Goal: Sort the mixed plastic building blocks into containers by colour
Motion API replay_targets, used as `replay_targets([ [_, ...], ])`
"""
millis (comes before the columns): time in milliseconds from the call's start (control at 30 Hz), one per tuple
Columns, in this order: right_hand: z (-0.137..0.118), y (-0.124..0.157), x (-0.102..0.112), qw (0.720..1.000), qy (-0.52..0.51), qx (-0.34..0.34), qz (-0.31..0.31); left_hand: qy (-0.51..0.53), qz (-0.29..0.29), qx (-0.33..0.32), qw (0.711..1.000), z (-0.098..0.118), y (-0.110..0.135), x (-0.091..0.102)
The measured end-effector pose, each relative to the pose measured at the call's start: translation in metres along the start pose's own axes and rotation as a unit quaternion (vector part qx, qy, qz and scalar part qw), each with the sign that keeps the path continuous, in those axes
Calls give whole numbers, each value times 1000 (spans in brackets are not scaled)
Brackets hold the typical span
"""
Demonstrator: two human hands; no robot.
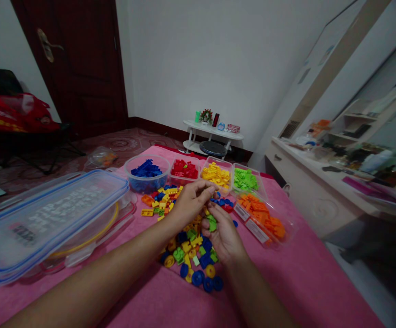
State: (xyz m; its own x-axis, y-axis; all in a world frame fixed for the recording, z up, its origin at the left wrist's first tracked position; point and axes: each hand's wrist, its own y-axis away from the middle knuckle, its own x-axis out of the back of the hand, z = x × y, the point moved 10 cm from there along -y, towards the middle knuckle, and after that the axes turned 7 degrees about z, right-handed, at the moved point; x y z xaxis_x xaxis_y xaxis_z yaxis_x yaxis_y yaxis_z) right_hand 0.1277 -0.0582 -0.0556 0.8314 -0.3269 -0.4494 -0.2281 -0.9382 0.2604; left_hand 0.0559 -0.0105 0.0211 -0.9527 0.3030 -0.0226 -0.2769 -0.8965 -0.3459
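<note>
A heap of mixed plastic bricks (191,248) in blue, yellow, green, orange and red lies on a pink cloth (300,282). My left hand (192,200) hovers over the heap with its fingers pinched together; what they hold is too small to name. My right hand (223,232) is cupped around green bricks (212,223). Behind the heap stand a round tub of blue bricks (146,172), a box of red bricks (184,169), a box of yellow bricks (216,174), a box of green bricks (245,179) and a box of orange bricks (262,216).
A stack of large clear lidded containers (47,218) fills the left of the cloth. A white dresser (307,182) with clutter stands on the right. A small white table (211,134) and a dark door (78,64) are at the back.
</note>
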Motion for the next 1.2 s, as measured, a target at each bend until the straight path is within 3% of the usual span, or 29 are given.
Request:
replay_targets([
  [67, -9, -3, 5, 988, 144, 61, 7, -23, -7, -20, 1000, 4, -1, 0],
  [133, -18, -4, 6, 955, 273, 119, 2, -30, -4, -28, 999, 6, -1, 1],
  [200, -26, -3, 5, 933, 322, 159, -4, -29, -2, -26, 999, 6, -2, 2],
  [300, -28, -3, 6, 961, 234, 147, -7, -43, -16, -27, 999, 6, 0, -1],
  [433, -16, -2, -1, 998, 35, 37, -36, -134, -57, -52, 988, 9, 6, -11],
  [567, -8, -1, -4, 998, -38, -34, -43, -187, -97, -45, 976, 3, 10, -18],
  [667, -3, 0, -3, 995, -62, -67, -43, -193, -96, -50, 975, 3, 8, -17],
  [867, -12, -5, 5, 988, -134, -75, -8, -182, -44, -82, 979, 8, 1, -3],
  [1033, -23, -9, 19, 979, -186, -78, 45, -123, -5, -27, 992, -3, -8, 12],
  [1200, -20, -10, 23, 973, -203, -91, 63, -65, 24, 6, 998, 0, -14, 24],
])
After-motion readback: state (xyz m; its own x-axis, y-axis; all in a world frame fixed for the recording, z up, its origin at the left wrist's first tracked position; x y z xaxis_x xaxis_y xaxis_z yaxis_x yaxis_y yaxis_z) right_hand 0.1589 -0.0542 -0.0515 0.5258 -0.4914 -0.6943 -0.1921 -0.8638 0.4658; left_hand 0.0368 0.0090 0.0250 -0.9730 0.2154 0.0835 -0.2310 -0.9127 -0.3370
